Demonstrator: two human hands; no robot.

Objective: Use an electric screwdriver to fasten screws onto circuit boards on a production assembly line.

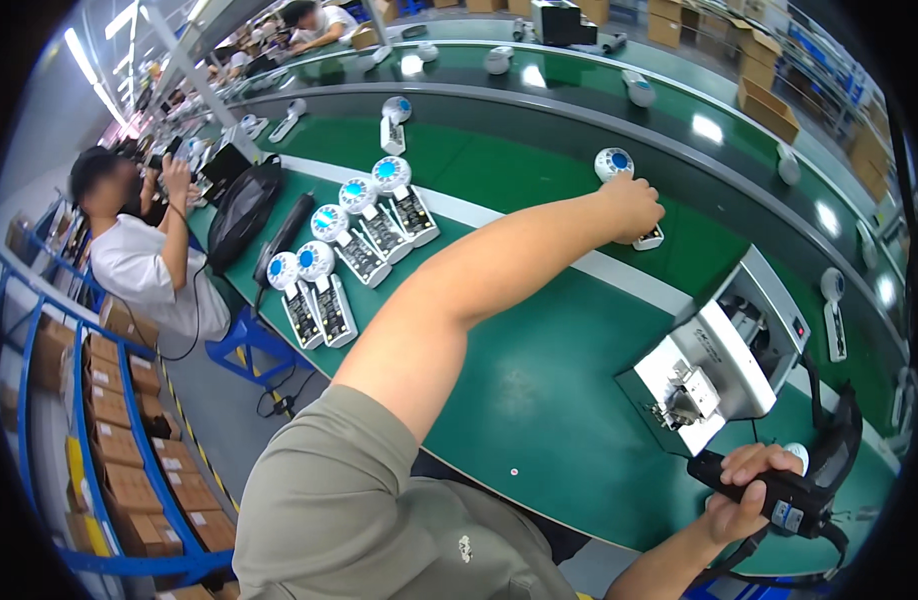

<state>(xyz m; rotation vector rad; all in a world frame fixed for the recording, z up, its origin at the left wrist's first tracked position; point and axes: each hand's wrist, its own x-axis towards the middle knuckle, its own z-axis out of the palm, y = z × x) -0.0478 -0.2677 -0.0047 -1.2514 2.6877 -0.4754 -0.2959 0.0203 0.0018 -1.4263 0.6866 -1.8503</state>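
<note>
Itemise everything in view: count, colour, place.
Flat table: one, green, centre.
Long conveyor: one, green and dark, beyond table.
Round-headed plastic devices, boards exposed: five, white-and-blue, table's left.
Similar device: one, white-and-blue, under left hand.
More devices: several, white, conveyor.
Boxy machine: one, white and grey, table's right.
Strapped plastic handheld unit: one, black, right hand.
Soft bag: one, black, table's far left.
Metal shelving: one, blue, left.
Cardboard cartons: many, brown, shelving, far right.
Co-workers: at least two, white tops, left background.
Left hand: one, bare, on device.
Right hand: one, bare, around handheld unit.
</note>
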